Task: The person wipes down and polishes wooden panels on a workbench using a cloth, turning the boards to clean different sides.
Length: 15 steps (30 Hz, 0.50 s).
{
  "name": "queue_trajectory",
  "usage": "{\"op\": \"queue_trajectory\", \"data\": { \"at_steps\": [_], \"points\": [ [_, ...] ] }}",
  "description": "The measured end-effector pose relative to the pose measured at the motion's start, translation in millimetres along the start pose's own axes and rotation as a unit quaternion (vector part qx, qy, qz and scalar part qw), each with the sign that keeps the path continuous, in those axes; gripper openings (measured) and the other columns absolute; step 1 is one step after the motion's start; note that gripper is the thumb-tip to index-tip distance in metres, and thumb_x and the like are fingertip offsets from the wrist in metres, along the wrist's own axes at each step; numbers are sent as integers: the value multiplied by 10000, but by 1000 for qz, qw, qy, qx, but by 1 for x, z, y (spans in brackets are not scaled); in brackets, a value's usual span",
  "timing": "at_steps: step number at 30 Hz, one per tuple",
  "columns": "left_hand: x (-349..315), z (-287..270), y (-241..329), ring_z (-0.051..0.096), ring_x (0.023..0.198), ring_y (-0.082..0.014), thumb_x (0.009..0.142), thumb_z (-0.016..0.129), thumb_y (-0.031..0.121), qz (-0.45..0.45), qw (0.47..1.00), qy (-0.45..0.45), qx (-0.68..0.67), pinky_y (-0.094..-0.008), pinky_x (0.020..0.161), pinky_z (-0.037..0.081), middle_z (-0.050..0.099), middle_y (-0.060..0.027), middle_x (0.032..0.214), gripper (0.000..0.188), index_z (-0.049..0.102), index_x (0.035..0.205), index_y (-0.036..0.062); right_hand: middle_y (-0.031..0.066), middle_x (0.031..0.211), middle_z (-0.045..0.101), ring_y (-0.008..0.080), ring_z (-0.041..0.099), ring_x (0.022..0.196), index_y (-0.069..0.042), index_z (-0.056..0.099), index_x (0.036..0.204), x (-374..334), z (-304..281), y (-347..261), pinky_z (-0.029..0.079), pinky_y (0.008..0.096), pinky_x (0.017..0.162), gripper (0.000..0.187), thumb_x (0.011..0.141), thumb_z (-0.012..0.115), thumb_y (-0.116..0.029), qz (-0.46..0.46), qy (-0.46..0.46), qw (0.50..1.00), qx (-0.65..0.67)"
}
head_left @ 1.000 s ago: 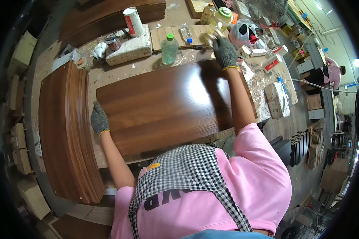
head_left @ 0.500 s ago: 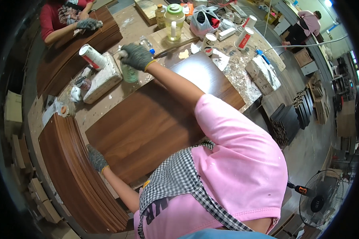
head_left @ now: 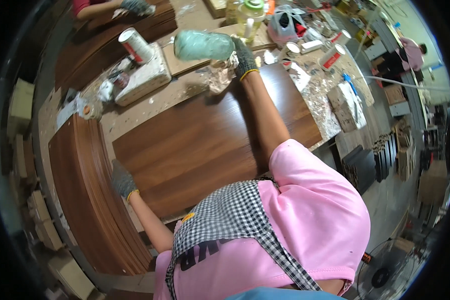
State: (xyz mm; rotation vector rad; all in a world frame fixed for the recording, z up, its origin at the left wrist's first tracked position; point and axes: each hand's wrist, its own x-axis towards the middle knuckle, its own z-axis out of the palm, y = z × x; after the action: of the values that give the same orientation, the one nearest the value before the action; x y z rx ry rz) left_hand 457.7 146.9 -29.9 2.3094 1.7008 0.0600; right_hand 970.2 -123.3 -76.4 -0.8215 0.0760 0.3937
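Observation:
A brown wood-grain board (head_left: 200, 145) lies flat on the worktable before me. Gloved in grey, my left hand (head_left: 123, 181) rests at its left edge with fingers stretched out, beside a stack of curved brown panels (head_left: 87, 200). Over the board's far edge, my gloved right hand (head_left: 245, 59) is closed around the neck end of a clear greenish bottle (head_left: 202, 45), which is tipped on its side. A crumpled beige cloth (head_left: 221, 76) hangs under the bottle, against the same hand. How the fingers divide between bottle and cloth is hidden.
A white cup (head_left: 135, 44) stands on a stained block (head_left: 147, 75) at the far left. A lidded jar (head_left: 250, 20), a plastic bag (head_left: 285, 25) and more cups (head_left: 331, 57) crowd the far side. A co-worker's gloved hand (head_left: 137, 7) is on another panel stack (head_left: 115, 37).
The bottle has come up off the table in my right hand, which moved right, and is now tipped sideways. The cloth now shows beneath it. My left hand stays at the board's edge.

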Motion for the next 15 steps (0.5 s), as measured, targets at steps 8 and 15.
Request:
{"op": "queue_trajectory", "data": {
  "at_steps": [8,15],
  "points": [
    [6,3,-9,535,1330,-349,1083,302,434,12,988,14,-153,-413,1115,412,556,-197,1449,580,564,1415,36,181,1005,704,383,688,946,-161,662,1100,-69,134,27,532,510,843,377,869,690,-458,-370,-224,487,-759],
    [-1,0,-26,570,1280,-375,1075,327,474,-20,991,17,-134,-429,1092,433,589,-199,1409,600,588,1387,32,174,1057,702,369,683,956,-99,671,1208,-119,138,-37,544,459,813,421,941,660,-425,-432,-173,574,-674]
  ]
}}
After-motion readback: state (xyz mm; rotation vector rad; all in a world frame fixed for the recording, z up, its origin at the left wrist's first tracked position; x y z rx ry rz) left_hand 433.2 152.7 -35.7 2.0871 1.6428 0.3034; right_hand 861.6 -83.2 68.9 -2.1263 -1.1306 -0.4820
